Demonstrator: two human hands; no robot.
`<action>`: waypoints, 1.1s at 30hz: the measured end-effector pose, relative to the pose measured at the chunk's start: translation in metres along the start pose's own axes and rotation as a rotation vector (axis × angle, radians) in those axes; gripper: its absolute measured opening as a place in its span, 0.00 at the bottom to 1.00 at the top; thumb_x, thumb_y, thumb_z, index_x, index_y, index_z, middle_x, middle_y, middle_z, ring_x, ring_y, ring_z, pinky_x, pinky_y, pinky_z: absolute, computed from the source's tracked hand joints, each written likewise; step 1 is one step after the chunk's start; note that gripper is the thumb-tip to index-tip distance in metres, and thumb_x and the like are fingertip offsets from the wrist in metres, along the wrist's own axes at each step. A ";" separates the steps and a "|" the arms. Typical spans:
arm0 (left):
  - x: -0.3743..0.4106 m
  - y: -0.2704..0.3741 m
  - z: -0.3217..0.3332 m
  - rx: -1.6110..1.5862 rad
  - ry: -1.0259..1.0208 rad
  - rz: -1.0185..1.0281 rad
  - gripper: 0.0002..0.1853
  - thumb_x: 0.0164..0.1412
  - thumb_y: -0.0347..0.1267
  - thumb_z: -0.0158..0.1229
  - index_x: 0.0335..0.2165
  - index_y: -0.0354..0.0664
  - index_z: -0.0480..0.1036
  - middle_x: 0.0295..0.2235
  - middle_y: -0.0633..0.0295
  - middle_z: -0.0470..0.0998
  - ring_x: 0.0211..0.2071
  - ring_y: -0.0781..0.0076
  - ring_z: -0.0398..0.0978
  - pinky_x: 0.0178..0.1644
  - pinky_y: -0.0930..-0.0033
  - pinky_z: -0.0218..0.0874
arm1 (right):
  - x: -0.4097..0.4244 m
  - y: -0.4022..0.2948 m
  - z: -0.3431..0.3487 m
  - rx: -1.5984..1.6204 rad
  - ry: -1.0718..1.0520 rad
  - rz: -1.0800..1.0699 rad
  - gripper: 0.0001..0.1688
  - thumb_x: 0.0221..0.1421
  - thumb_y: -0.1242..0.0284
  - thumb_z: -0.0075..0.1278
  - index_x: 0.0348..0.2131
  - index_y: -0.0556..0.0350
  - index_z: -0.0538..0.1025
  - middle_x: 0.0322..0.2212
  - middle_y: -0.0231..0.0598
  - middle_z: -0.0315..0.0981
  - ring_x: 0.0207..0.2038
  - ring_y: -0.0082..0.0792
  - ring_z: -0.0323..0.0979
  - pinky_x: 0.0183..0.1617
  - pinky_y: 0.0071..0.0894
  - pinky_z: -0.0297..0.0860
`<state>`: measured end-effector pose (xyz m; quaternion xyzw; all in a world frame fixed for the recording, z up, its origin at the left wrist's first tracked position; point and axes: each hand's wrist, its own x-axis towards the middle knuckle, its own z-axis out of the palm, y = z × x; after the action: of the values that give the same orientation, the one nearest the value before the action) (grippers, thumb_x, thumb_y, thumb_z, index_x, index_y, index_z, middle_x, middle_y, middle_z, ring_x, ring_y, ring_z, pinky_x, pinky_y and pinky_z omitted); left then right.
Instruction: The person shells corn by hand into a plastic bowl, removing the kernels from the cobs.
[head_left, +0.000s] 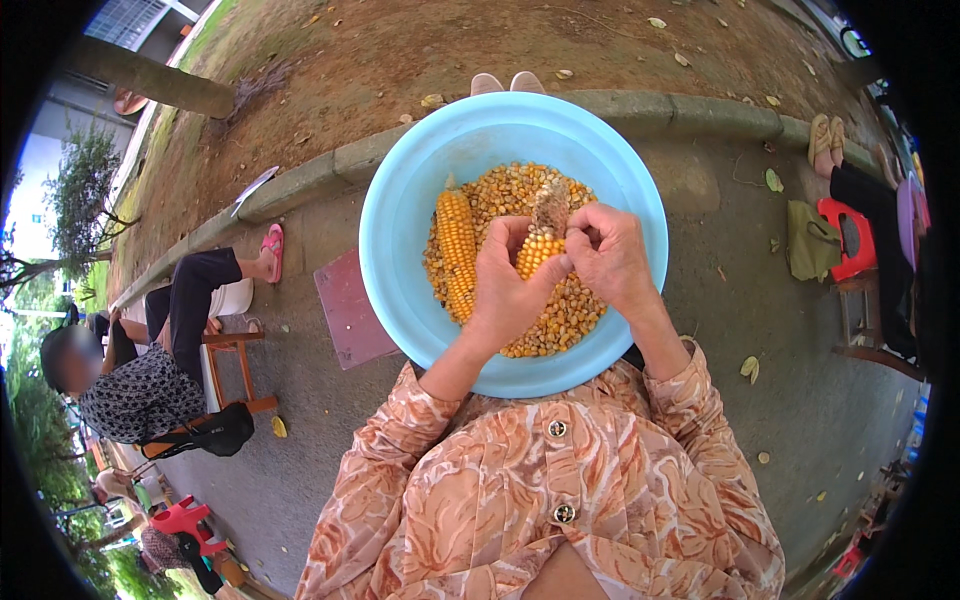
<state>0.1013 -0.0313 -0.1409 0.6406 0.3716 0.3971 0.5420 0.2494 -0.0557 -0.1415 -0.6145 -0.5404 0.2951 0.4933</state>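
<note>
A light blue plastic basin (397, 300) holds many loose corn kernels (555, 322). Above them my left hand (510, 277) grips a partly shelled corn cob (536, 251), its bare end pointing away from me. My right hand (611, 255) touches the cob's right side with thumb and fingertips; whether kernels are between those fingers is hidden. A second cob (455, 244), covered in yellow kernels, lies on the left side of the basin beside my left hand.
A dark red board (352, 307) lies left of the basin. A concrete curb (637, 111) runs beyond it, with bare soil behind. One person sits on a wooden chair (244, 367) at left; another sits at right near a red stool (851, 236) and a green bag (810, 240).
</note>
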 end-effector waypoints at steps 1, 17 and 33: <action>0.002 0.000 0.000 -0.208 -0.023 -0.103 0.19 0.53 0.31 0.59 0.42 0.36 0.64 0.35 0.60 0.72 0.33 0.70 0.71 0.35 0.70 0.64 | 0.000 0.000 0.000 0.060 0.017 -0.003 0.03 0.42 0.83 0.46 0.23 0.66 0.71 0.17 0.40 0.70 0.21 0.24 0.68 0.25 0.24 0.65; 0.006 0.007 -0.010 -0.775 -0.139 -0.598 0.21 0.64 0.46 0.38 0.40 0.41 0.67 0.30 0.61 0.74 0.26 0.70 0.73 0.20 0.73 0.60 | 0.000 -0.011 -0.006 0.380 -0.123 0.031 0.04 0.50 0.80 0.52 0.26 0.67 0.74 0.19 0.34 0.73 0.21 0.17 0.70 0.22 0.17 0.68; 0.006 0.008 -0.007 -0.754 -0.157 -0.601 0.21 0.65 0.46 0.35 0.39 0.40 0.65 0.27 0.61 0.72 0.22 0.74 0.70 0.17 0.77 0.57 | 0.002 -0.012 -0.009 0.452 -0.145 0.193 0.02 0.49 0.82 0.50 0.24 0.65 0.73 0.18 0.32 0.72 0.18 0.17 0.69 0.19 0.17 0.66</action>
<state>0.0979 -0.0240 -0.1318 0.2922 0.3284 0.2804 0.8533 0.2533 -0.0569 -0.1275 -0.5146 -0.4333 0.4973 0.5478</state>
